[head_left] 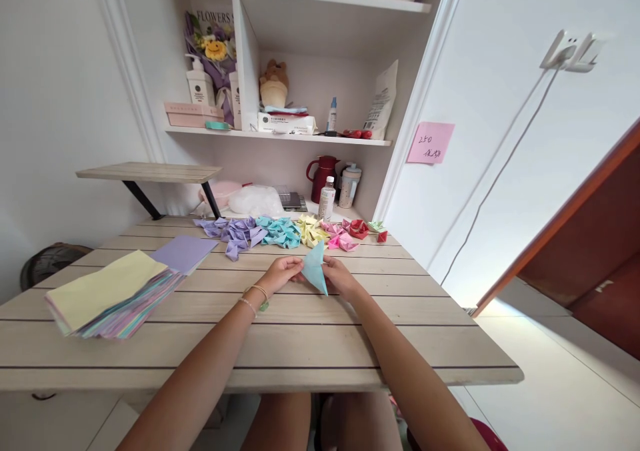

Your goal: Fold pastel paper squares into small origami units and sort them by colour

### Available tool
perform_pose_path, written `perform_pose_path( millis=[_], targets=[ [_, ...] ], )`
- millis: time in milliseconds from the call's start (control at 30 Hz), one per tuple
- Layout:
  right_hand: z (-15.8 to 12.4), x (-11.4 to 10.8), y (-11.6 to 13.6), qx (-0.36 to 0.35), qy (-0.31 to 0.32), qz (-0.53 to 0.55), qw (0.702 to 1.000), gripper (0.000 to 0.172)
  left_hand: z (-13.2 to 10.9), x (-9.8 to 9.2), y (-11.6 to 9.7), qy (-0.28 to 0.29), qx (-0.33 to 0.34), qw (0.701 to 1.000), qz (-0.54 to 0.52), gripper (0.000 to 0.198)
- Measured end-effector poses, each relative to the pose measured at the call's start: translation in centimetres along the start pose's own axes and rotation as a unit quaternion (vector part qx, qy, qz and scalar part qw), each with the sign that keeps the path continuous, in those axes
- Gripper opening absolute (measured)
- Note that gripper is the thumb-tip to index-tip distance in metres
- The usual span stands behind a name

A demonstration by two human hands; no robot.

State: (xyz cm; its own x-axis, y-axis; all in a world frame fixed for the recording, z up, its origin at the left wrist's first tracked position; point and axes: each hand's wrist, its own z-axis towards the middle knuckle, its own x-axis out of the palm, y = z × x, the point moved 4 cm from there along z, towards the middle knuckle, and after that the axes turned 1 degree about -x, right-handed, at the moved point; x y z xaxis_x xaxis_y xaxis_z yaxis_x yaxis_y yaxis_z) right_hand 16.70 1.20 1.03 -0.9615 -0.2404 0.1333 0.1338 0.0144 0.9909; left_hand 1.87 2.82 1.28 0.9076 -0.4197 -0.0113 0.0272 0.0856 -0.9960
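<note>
Currently, both hands grasp one light-blue, partly folded paper sheet (315,269), held on edge just above the far middle of the pale wooden plank table (300,344). The left hand (281,274) pinches the sheet's left edge and the right hand (341,279) pinches its right edge. The lower point of the sheet hangs toward the tabletop.

For a clean crease, it is probably best to align the two edges exactly before pressing. Hold both pinches firm and run the fold against a flat board face rather than in the air. A groove between planks lies close beneath the hands and could dent the crease.

- A row of small folded paper shapes (280,232) in purple, teal, yellow, pink and red lies just beyond the hands, near enough to be brushed.
- A fanned stack of pastel paper sheets (110,294) sits well apart at the left, with a lilac sheet (185,252) at its far end.
- A dark-red jug (323,174) and a clear plastic bottle (327,197) stand behind the row.
</note>
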Motion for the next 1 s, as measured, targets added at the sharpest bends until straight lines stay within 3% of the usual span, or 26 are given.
perform_pose_path(
  millis=[200, 533, 767, 1000],
  targets=[
    [0.5, -0.6, 0.4, -0.115, -0.032, -0.109, 0.987, 0.024, 0.1, -0.1, 0.2, -0.002, -0.006, 1.000, -0.011, 0.035],
    [-0.2, 0.1, 1.8, -0.234, -0.054, -0.299, 0.924, 0.022, 0.9, -0.3, 1.2, -0.015, -0.040, 0.996, -0.083, 0.044],
    [0.0, 0.0, 1.5, -0.245, -0.024, -0.298, 0.922, 0.045, 0.4, -0.7, 0.9, -0.038, -0.042, 0.997, -0.048, 0.041],
    [0.3, -0.1, 1.1, -0.213, -0.007, -0.312, 0.926, 0.043, 0.2, -0.9, 0.5, -0.059, -0.013, 0.998, -0.033, 0.039]
  ],
)
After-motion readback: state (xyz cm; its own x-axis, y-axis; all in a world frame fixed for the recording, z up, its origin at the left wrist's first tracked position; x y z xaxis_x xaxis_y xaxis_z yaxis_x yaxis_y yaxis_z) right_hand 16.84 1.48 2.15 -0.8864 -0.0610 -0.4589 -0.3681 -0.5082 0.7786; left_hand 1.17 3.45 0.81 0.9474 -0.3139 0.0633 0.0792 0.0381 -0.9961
